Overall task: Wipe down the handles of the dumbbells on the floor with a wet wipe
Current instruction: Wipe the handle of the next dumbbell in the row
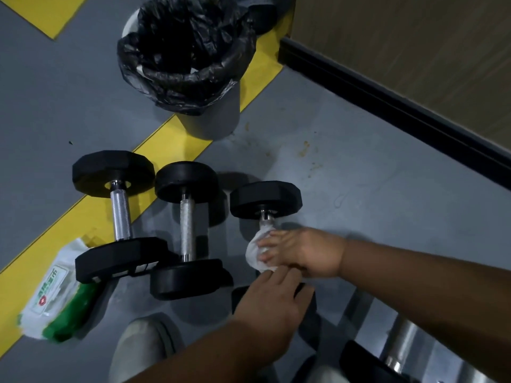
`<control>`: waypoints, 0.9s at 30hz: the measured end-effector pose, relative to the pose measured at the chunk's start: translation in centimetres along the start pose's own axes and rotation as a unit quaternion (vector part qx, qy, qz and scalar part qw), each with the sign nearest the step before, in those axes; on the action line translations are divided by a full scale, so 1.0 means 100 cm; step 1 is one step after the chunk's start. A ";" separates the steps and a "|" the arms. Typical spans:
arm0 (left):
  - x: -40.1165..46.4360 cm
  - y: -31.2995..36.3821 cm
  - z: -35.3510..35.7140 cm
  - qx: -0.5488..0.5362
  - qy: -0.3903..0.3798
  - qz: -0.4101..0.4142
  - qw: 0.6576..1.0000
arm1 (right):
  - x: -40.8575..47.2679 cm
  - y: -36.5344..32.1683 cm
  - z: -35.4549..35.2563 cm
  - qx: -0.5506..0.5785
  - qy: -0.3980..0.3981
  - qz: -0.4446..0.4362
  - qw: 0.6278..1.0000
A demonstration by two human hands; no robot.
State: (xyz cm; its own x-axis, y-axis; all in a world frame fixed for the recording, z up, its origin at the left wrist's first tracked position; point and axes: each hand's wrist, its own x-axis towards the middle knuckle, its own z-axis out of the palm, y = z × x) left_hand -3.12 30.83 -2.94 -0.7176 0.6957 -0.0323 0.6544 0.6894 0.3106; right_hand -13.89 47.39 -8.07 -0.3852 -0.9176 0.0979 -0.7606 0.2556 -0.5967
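Three black dumbbells with steel handles lie side by side on the grey floor. The left dumbbell (120, 214) and the middle dumbbell (187, 230) lie untouched. My right hand (301, 251) wraps a white wet wipe (255, 251) around the handle of the right dumbbell (265, 200), hiding most of that handle. My left hand (272, 302) rests flat, fingers straight, on the near weight of the same dumbbell, covering most of it.
A grey bin with a black bag (188, 64) stands behind the dumbbells on a yellow floor stripe (171, 139). A green and white wipes pack (55, 297) lies at the left. A wall skirting (401, 117) runs along the right. A shoe (141, 352) and another dumbbell (398, 352) are near.
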 end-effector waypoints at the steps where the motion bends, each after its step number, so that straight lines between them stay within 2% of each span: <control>1: -0.002 -0.002 0.000 -0.003 -0.001 0.008 1.000 | 0.007 0.007 -0.005 -0.030 0.007 0.007 1.000; 3: -0.006 -0.006 0.001 0.009 -0.013 0.013 1.000 | 0.015 0.019 -0.011 -0.052 0.054 0.045 0.996; 5: -0.006 -0.004 0.000 0.025 -0.017 0.001 1.000 | 0.014 0.017 -0.003 -0.023 0.094 0.087 0.991; 9: 0.004 0.011 0.009 0.043 -0.012 -0.060 0.997 | 0.000 -0.004 0.019 0.005 0.121 0.123 0.985; 12: 0.004 0.000 0.018 0.010 0.059 -0.031 0.998 | -0.002 -0.010 0.018 0.023 0.056 0.071 0.996; 15: -0.007 -0.019 0.018 -0.017 0.051 0.017 0.998 | 0.013 0.003 0.003 -0.031 -0.066 -0.002 0.997; 17: -0.016 -0.029 0.017 -0.041 0.050 0.024 0.998 | 0.027 0.013 -0.006 -0.075 -0.042 -0.022 0.996; 19: -0.026 -0.040 0.014 -0.058 0.051 0.031 0.997 | 0.039 0.017 -0.008 -0.089 0.021 0.006 0.996; 21: -0.038 -0.052 0.010 -0.056 0.054 0.041 0.996 | 0.045 0.008 0.005 -0.076 0.049 0.048 0.995; 23: -0.047 -0.061 0.007 -0.043 0.055 0.044 0.997 | 0.035 -0.006 0.021 -0.054 0.021 0.056 0.997; 27: -0.048 -0.057 0.004 -0.032 0.048 0.049 0.997 | 0.022 -0.013 0.026 -0.013 -0.095 -0.008 0.995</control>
State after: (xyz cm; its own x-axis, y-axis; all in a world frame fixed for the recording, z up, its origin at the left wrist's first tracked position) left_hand -3.35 23.63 -4.93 -0.6724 0.7346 0.0906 0.7079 0.6025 0.3687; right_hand -12.40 44.26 -9.12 -0.2682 -0.9623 -0.0464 -0.7804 0.2452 -0.5752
